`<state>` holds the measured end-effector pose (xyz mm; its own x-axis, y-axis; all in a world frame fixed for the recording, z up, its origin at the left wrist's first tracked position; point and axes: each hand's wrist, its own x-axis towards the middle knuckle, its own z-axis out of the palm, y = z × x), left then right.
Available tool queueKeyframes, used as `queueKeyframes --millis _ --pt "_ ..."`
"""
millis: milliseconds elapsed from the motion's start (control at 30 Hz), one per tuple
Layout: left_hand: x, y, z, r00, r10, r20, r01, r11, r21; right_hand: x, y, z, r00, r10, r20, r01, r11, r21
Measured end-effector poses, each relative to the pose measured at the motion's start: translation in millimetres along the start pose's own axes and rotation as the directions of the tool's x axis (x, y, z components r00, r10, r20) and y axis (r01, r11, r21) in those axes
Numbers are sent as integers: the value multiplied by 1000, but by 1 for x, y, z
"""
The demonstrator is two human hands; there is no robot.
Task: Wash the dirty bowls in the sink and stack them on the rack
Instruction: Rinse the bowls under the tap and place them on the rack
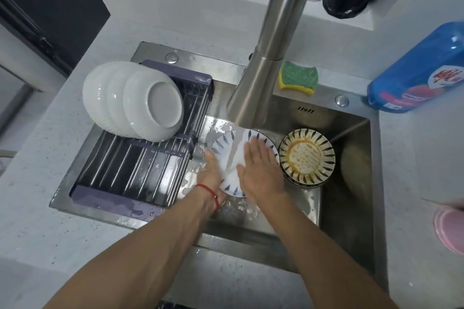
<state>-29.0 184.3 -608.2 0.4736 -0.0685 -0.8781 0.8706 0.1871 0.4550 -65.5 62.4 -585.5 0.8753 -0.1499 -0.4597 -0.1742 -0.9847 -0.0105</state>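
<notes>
On the left side of the steel sink (356, 133), a purple rack (140, 173) is laid across the top. Three clean white bowls (133, 103) are stacked on it, tipped on their sides with their bottoms shown. Just beside the rack, one white bowl with blue leaf marks (232, 158) is held under water that runs from the big silver tap (266, 52). Its left rim is gripped by the left hand (212, 170), and a red string (208, 192) is tied round that wrist. The right hand (259, 170) is spread wide and flat inside the bowl, with nothing held in it. Further right, dirty bowls with dark stripes (307, 155) are stacked in the sink, touching the wet bowl; at least two can be counted, and orange sauce is seen in the top one. Behind the tap, one green and yellow sponge (298, 78) is laid on the sink edge. At the far right, one blue soap bottle (416, 70) is stood on the counter (50, 221).
</notes>
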Motion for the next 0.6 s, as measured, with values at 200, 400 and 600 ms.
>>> queueKeyframes --millis 200,400,600 --pt "7 -1 -5 999 3 -45 -2 1000 24 -24 -15 1 878 -476 39 465 871 155" --pt "-11 -7 0 971 146 -190 -92 959 269 -15 -9 7 996 83 30 -87 983 161" --pt "-8 11 -9 979 170 -113 -134 953 272 -25 -23 -13 868 -496 -3 485 848 211"
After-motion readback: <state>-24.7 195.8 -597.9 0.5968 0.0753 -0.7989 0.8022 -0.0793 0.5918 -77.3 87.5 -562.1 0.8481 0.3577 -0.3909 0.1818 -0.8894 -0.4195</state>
